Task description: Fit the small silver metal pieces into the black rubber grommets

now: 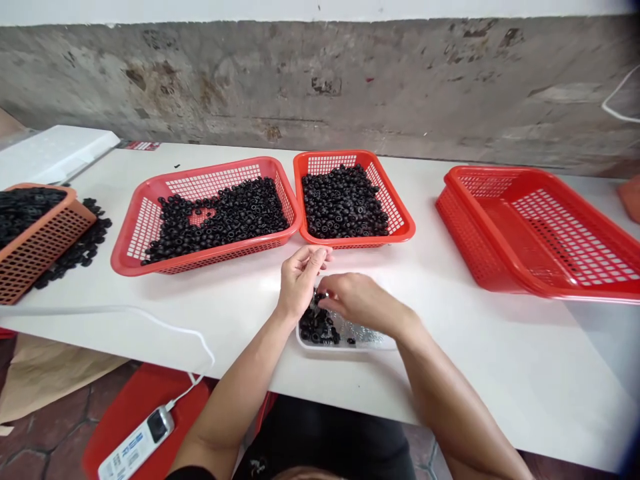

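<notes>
A shallow clear tray [345, 347] lies on the white table in front of me, with black ring-like parts [319, 328] on its left and small shiny pieces [361, 332] on its right. My right hand [357, 300] reaches over the tray, its fingertips pinched at a small black part by the pile. Just left of it, above the tray's back left corner, my left hand [300, 277] is closed with thumb and finger together; what it holds is too small to make out.
Two red baskets [123, 250] [407, 230] of black parts stand behind the tray. On the right sits a red basket [463, 230]. An orange basket [55, 233] and loose black parts [83, 248] are at left. A white cable [150, 317] crosses the front left edge.
</notes>
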`<state>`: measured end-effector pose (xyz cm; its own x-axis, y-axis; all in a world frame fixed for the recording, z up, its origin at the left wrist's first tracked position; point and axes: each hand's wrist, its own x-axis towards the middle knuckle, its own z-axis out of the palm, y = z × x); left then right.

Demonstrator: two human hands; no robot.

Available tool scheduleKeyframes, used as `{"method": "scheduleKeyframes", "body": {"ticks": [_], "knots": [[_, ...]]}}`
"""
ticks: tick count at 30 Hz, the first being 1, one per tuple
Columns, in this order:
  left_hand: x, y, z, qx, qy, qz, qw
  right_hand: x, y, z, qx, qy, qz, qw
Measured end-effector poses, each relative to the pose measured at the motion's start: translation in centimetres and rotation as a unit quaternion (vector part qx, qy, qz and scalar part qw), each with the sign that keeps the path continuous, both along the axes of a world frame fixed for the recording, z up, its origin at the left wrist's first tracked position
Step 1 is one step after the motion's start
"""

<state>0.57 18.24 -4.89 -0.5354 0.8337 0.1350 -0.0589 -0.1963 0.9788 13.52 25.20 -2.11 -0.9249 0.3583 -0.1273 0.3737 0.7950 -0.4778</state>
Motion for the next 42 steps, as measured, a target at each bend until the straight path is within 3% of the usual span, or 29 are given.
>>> {"method": "scheduleKeyframes", "body": {"ticks": [2,6,9,13,15,17,19,22,24,26,42], "knots": [[0.1,-0.3,0.5,0.015,0.058,-0.040,0.997,1.3,1.3,0.6,-0.143,0.095,-0.061,0.983],[0.3,-0.7,1.2,0.046,0.153,-0.124,0.979,3.3,2.3,0.7,-0.387,0.159,-0.118,0.901],[0.3,-0.7,1.1,0.053,0.179,-0.156,0.970,3.6,2.0,0.0,-0.460,0.173,-0.130,0.861],[0.2,-0.5,0.7,0.051,0.176,-0.160,0.970,3.1,1.5,-0.7,-0.491,0.200,-0.158,0.833],[0.2,-0.4,0.5,0.041,0.151,-0.136,0.978,3.1,1.5,-0.6,-0.478,0.206,-0.178,0.835],[0.1,-0.3,0.3,0.023,0.108,-0.115,0.987,3.5,1.5,-0.4,-0.420,0.203,-0.202,0.861],[0.0,-0.2,0.2,0.010,0.060,-0.105,0.993,3.9,1.4,-0.2,-0.307,0.183,-0.213,0.909],[-0.1,-0.1,0.3,-0.001,0.002,-0.109,0.994,3.9,0.6,-0.2,-0.095,0.090,-0.173,0.976],[0.1,-0.1,0.4,-0.005,-0.026,-0.117,0.993,3.3,-0.2,-0.6,0.018,-0.021,-0.138,0.990],[0.2,-0.1,0.4,-0.005,-0.044,-0.123,0.991,2.6,-1.0,-1.1,0.080,-0.112,-0.115,0.984],[0.5,0.0,0.1,-0.014,-0.043,-0.128,0.991,2.5,-1.4,-2.1,0.108,-0.112,-0.055,0.986]]}}
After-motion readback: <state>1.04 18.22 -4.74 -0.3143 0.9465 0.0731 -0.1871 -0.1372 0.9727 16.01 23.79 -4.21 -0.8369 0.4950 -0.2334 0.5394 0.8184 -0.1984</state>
